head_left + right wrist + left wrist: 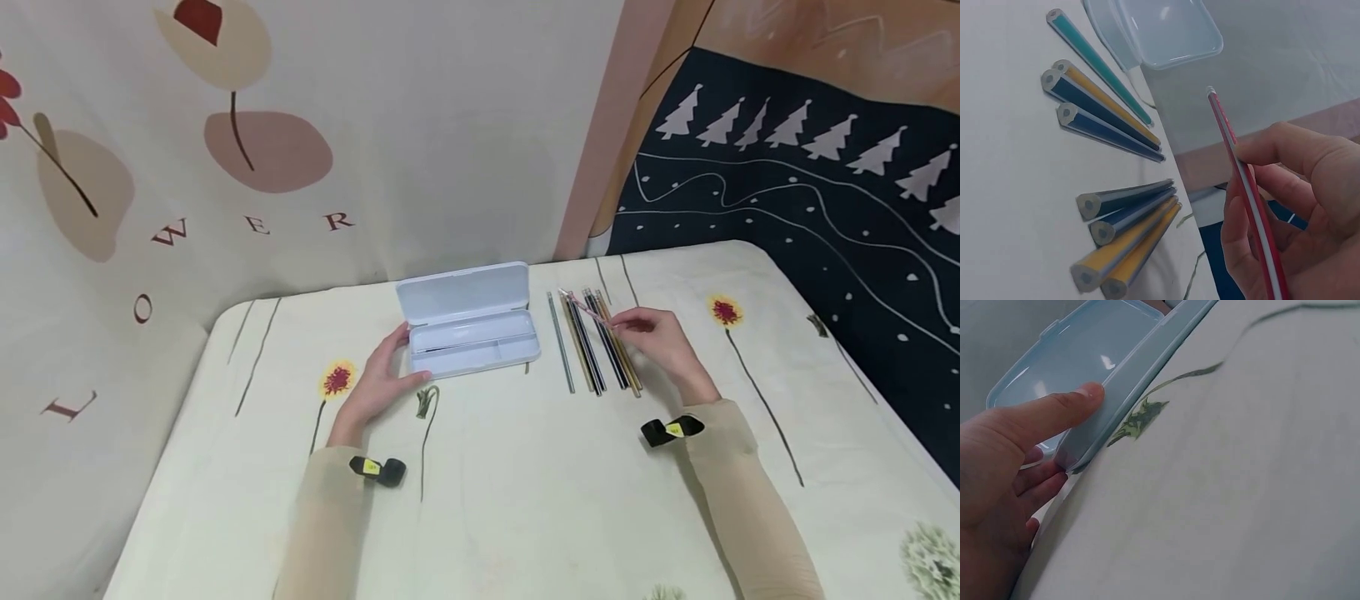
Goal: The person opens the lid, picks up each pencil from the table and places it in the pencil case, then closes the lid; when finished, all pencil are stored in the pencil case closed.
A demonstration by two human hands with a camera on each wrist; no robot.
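A pale blue pencil case (455,364) lies with its lid raised on the cloth-covered table. My left hand (377,385) grips its left end; in the left wrist view the thumb (1075,409) presses the front wall and the other fingers reach round the corner. A thin dark line shows inside the case, too small to make out. Above the loose pencils, my right hand (660,343) pinches a red pencil with a pale stripe (1249,187) between thumb and fingers. Below it lie a teal pencil (1099,62), several dark blue pencils (1100,128) and several yellow ones (1125,250).
The tablecloth (510,467) bears printed flowers and stems. Behind the table hangs a pale curtain (450,150) with printed letters. A dark cloth with white trees (787,192) hangs at the right. Each sleeve carries a small black wrist camera (671,429).
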